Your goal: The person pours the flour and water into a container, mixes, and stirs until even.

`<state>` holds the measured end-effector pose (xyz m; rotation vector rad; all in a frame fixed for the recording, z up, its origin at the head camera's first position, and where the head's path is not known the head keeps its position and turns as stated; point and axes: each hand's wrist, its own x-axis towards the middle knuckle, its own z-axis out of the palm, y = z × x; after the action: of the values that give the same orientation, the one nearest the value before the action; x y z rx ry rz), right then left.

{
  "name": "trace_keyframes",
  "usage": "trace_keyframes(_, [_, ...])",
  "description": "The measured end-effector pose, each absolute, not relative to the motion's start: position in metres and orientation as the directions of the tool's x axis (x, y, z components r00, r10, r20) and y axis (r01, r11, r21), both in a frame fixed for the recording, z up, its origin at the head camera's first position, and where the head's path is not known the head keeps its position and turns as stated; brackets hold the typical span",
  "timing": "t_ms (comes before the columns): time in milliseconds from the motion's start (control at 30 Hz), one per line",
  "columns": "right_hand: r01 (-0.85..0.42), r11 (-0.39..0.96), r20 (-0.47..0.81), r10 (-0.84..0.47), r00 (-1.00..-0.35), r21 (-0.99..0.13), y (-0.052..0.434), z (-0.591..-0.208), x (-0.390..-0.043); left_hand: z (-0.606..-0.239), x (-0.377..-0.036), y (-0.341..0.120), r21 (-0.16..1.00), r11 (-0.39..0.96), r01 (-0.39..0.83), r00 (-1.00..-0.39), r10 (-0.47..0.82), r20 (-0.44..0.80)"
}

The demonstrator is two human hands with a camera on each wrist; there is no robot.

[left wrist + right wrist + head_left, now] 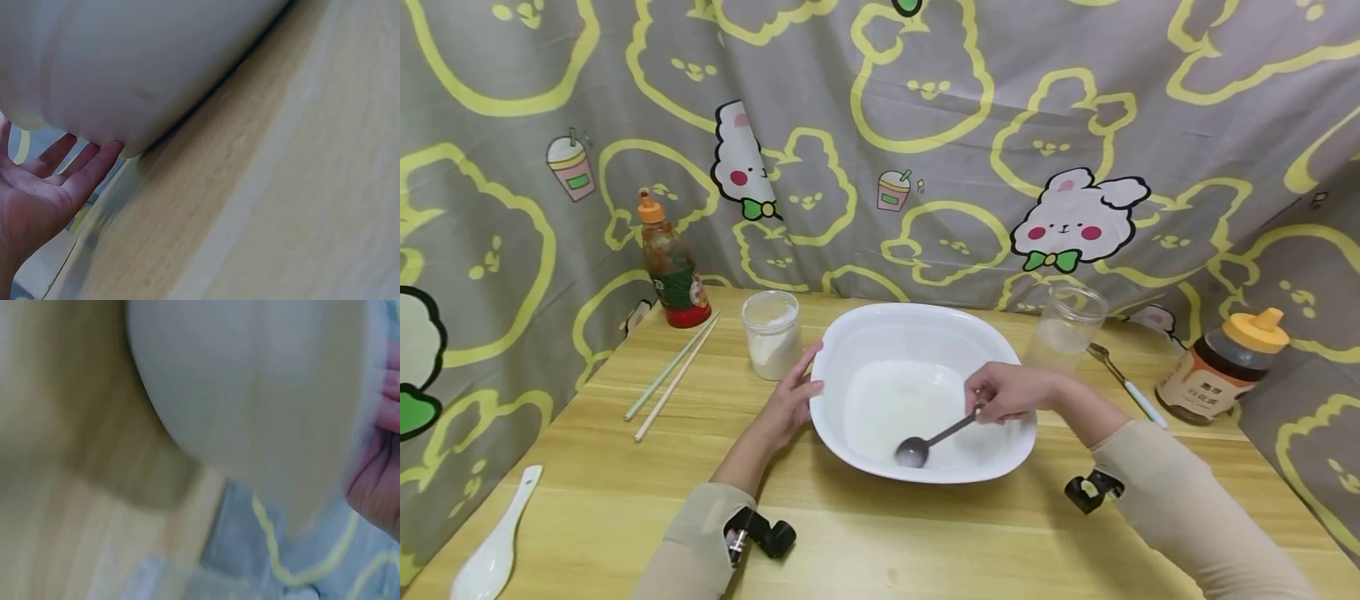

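At the far left of the tabletop we are seeing a white ceramic spoon lying near the front edge, well apart from everything else. Further back, two chopsticks are lying side by side at a slant, and a sauce bottle with an orange cap is standing upright by the curtain. Next to it a jar of white powder is standing just beside the bowl.

We are resting our left hand against the left outer wall of the bowl, fingers straight and relaxed; the left wrist view is showing the fingertips touching the underside of the wall.

The white bowl is sitting at the middle of the tabletop. It is wide, rounded-square and glossy, and it is holding a shallow pool of white liquid.

We are pinching the handle of a metal spoon with our right hand, held over the right half of the bowl; the spoon's head is dipping into the liquid near the front wall. The right wrist view is too blurred to add detail.

To the right, an empty clear jar is standing just behind the right hand, a fork with a pale handle is lying beside it, and a honey bottle is standing near the right edge. Open tabletop is lying in front of the bowl, towards the front edge.
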<state>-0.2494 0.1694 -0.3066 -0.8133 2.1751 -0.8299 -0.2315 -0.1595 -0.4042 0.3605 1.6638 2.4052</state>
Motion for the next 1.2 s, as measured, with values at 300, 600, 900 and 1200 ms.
trace_keyframes(300, [-0.273, 0.607, -0.188, -0.586, -0.788, -0.746, 0.117, -0.334, -0.254, -0.405, -0.233, -0.158, 0.932, -0.362, -0.012, -0.95, 0.296, 0.103])
trace_keyframes(600, [-0.32, 0.722, 0.057, -0.363, -0.93, -0.614, 0.11, -0.341, -0.265, -0.404, -0.232, -0.158, 0.94, -0.342, -0.015, -0.951, 0.295, 0.092])
trace_keyframes(900, [-0.401, 0.839, 0.131, -0.38, -0.916, -0.369, 0.146, -0.325, -0.262, -0.403, -0.232, -0.159, 0.938, -0.345, -0.024, -0.949, 0.302, 0.086])
trace_keyframes(1200, [-0.416, 0.799, -0.191, -0.533, -0.824, -0.435, 0.193, -0.287, -0.25, -0.404, -0.232, -0.158, 0.934, -0.355, -0.029, -0.952, 0.294, 0.082])
